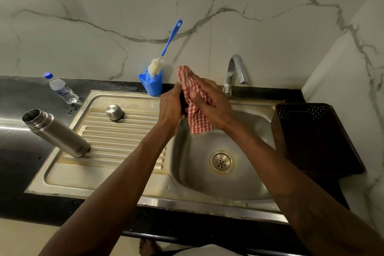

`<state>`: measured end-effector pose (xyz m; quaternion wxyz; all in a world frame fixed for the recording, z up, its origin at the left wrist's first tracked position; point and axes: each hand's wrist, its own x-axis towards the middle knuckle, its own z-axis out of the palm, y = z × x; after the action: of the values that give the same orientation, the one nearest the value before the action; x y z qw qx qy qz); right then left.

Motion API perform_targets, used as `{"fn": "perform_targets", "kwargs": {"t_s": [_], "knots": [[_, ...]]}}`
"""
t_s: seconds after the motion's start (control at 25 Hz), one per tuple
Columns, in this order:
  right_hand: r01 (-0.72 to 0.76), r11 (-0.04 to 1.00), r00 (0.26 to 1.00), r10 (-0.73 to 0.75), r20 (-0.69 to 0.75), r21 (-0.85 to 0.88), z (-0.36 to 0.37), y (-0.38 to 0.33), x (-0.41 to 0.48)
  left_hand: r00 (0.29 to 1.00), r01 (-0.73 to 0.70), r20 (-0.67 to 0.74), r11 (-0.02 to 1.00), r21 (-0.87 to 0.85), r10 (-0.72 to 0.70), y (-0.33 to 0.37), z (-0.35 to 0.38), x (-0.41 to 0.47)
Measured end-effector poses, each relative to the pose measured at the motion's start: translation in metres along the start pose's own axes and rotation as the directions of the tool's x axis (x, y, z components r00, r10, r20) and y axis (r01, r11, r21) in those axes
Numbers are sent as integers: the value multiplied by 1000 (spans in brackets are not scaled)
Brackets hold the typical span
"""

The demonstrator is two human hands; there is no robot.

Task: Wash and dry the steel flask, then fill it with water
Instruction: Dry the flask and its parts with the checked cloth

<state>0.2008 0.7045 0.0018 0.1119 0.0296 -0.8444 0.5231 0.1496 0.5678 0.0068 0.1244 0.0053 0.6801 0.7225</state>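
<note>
The steel flask (56, 133) stands upright and uncapped on the left of the sink's drainboard (124, 131). Its steel cup lid (114, 112) rests upside down further back on the ribs. Above the sink basin (207, 181), both hands meet around a red-and-white checked cloth (196, 110). My left hand (171, 106) grips a small dark object (184, 103), mostly hidden by the cloth and fingers. My right hand (212, 102) holds the cloth wrapped against that object. Neither hand touches the flask.
A blue holder (151, 86) with a long blue bottle brush (171, 37) stands at the back wall. A plastic water bottle (62, 89) stands back left on the black counter. The tap (234, 70) rises behind the basin. A dark perforated basket (311, 137) sits on the right.
</note>
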Motion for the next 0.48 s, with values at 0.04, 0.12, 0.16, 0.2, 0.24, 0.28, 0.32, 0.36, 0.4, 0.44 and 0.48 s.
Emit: {"fn": "perform_targets", "kwargs": {"t_s": [0.04,0.12,0.16,0.2,0.24,0.28,0.32,0.36,0.4,0.44,0.48], "knots": [[57,992,998,-58,-10,-116,0,5,1,1000,-4,-29,998,57,6,-1,4,-1],[156,960,986,-165,-17,-232,-2,11,2,994,-50,-81,978,203,68,2,12,-4],[193,946,977,-209,-33,-261,-5,13,3,988,-95,-93,960,263,123,4,16,-6],[215,935,968,-242,-66,-282,-8,13,4,977,-153,-99,939,307,191,6,19,-6],[213,932,960,-255,-113,-293,-9,13,6,959,-221,-94,916,334,266,7,22,-7],[192,939,957,-244,-159,-285,-8,8,7,938,-296,-71,889,349,340,7,22,-7],[160,951,955,-217,-204,-264,-7,1,10,909,-375,-37,853,362,415,7,22,-6],[128,960,950,-191,-247,-250,-5,-6,12,869,-454,-9,806,379,494,4,22,-5],[75,967,946,-146,-291,-244,-4,-15,14,822,-524,13,748,407,569,1,21,-1],[-10,973,949,-63,-309,-230,-4,-28,14,757,-582,22,658,478,654,-1,18,2],[-135,971,956,76,-283,-196,-4,-37,15,673,-634,57,535,559,738,-3,14,4]]}}
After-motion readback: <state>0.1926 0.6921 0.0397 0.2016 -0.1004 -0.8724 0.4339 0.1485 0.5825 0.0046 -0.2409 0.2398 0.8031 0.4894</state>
